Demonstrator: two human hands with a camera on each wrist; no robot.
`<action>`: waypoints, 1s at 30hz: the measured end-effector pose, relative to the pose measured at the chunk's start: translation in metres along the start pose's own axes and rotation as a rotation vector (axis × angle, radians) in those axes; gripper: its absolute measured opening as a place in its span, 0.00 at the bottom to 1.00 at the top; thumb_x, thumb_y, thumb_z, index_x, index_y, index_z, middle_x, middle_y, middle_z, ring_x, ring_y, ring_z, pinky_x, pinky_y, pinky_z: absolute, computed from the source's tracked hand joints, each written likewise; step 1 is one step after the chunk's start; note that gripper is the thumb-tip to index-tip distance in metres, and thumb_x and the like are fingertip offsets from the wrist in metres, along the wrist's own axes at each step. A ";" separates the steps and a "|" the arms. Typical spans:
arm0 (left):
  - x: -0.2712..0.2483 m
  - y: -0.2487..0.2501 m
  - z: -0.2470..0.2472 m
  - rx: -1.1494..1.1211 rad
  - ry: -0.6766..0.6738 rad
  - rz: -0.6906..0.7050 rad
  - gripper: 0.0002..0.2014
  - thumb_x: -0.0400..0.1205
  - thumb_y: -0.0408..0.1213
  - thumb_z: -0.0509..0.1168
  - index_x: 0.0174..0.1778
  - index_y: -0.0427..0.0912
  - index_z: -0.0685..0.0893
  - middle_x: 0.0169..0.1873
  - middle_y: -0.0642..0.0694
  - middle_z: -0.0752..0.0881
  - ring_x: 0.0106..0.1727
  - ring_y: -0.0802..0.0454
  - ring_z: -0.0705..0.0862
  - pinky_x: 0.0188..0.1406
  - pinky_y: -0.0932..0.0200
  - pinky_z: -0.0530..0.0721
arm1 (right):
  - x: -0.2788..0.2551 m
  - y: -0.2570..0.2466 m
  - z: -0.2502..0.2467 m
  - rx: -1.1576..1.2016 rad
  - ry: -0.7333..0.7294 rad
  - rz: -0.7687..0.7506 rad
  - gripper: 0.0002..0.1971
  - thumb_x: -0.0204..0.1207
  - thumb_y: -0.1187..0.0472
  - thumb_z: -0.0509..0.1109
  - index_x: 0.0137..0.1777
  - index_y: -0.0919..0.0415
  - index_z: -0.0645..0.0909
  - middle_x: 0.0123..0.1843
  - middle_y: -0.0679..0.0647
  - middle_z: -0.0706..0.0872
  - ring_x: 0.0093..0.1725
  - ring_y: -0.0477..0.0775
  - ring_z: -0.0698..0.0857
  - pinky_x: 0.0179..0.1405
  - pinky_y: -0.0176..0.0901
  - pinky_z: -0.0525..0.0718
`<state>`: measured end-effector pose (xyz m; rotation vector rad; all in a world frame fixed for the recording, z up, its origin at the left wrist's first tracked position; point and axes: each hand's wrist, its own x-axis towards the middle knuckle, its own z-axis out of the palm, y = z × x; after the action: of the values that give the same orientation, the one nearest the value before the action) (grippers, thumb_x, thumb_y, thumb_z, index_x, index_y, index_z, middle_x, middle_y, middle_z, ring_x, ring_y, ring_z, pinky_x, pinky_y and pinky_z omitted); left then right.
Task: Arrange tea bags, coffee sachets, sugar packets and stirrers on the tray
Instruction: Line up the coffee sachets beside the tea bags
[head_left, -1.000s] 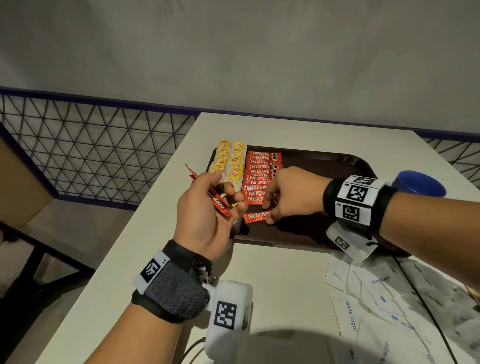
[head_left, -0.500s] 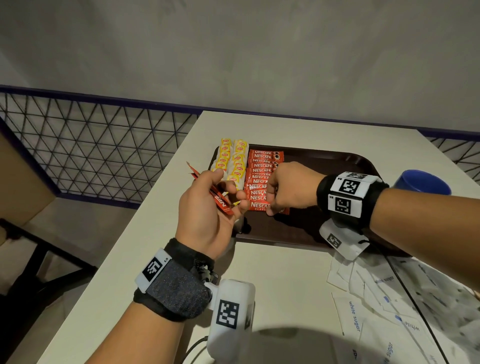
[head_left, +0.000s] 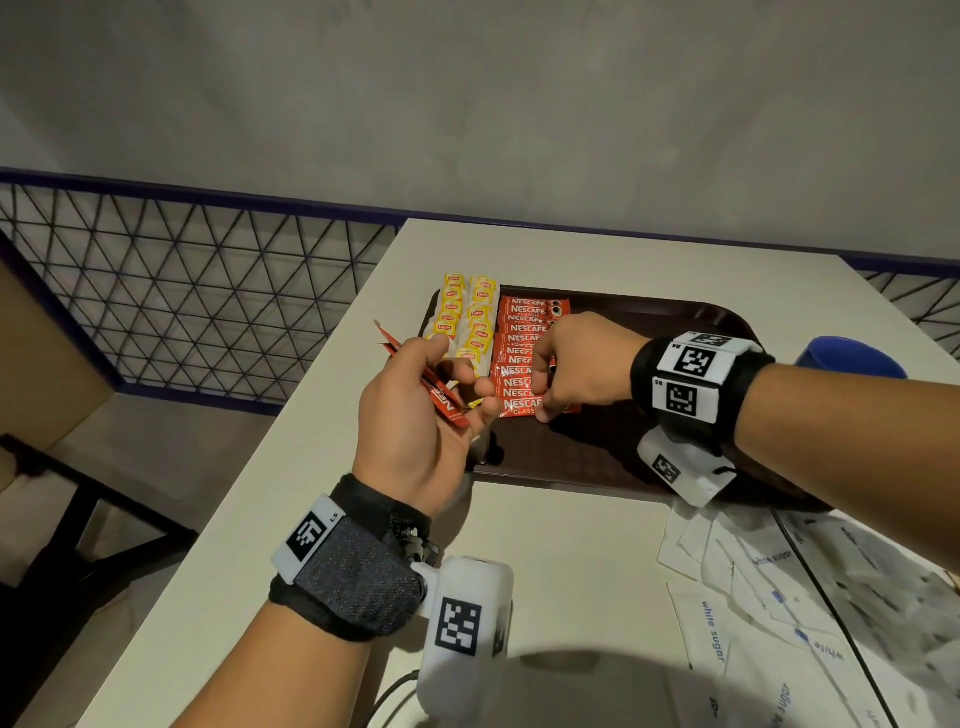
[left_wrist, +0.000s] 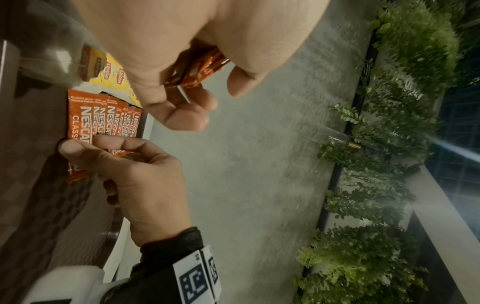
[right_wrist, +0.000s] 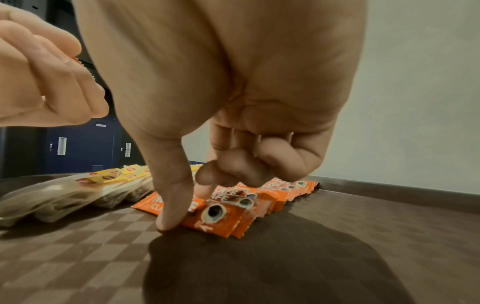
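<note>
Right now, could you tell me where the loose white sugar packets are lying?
In the head view, the white sugar packets lie on the table at lower right, off the tray, just beyond its near edge.

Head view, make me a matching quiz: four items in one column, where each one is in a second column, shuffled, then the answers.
1. tea bags
2. sugar packets
3. spare coffee sachets
4. nearest laid sachet

A. under the right hand thumb, on the tray
B. held in the left hand
C. tray's left edge, two columns
D. loose on the table, off the tray

Pairs: 1-C, 2-D, 3-B, 4-A
</note>
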<state>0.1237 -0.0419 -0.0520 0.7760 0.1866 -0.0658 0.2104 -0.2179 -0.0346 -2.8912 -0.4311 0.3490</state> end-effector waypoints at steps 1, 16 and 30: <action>0.000 0.000 0.000 0.002 -0.002 0.001 0.10 0.89 0.38 0.60 0.43 0.38 0.77 0.31 0.43 0.77 0.31 0.47 0.79 0.28 0.56 0.83 | 0.000 0.000 0.000 -0.003 -0.001 0.000 0.17 0.63 0.51 0.90 0.46 0.57 0.91 0.45 0.48 0.93 0.47 0.48 0.89 0.49 0.46 0.88; -0.002 0.000 0.002 -0.021 -0.007 -0.022 0.09 0.88 0.37 0.61 0.44 0.38 0.76 0.31 0.43 0.76 0.31 0.47 0.77 0.27 0.57 0.80 | -0.007 -0.001 -0.002 0.016 0.010 0.003 0.17 0.64 0.50 0.90 0.48 0.56 0.91 0.47 0.48 0.93 0.49 0.47 0.89 0.53 0.47 0.90; -0.020 -0.003 0.007 0.119 -0.306 -0.176 0.10 0.87 0.30 0.55 0.57 0.36 0.80 0.38 0.34 0.84 0.27 0.47 0.76 0.22 0.58 0.77 | -0.068 -0.023 -0.038 0.651 0.309 -0.086 0.07 0.79 0.51 0.80 0.48 0.53 0.90 0.27 0.43 0.83 0.25 0.39 0.77 0.33 0.37 0.75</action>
<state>0.1049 -0.0493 -0.0449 0.8561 -0.0405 -0.3631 0.1508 -0.2234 0.0209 -2.2304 -0.3118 0.0124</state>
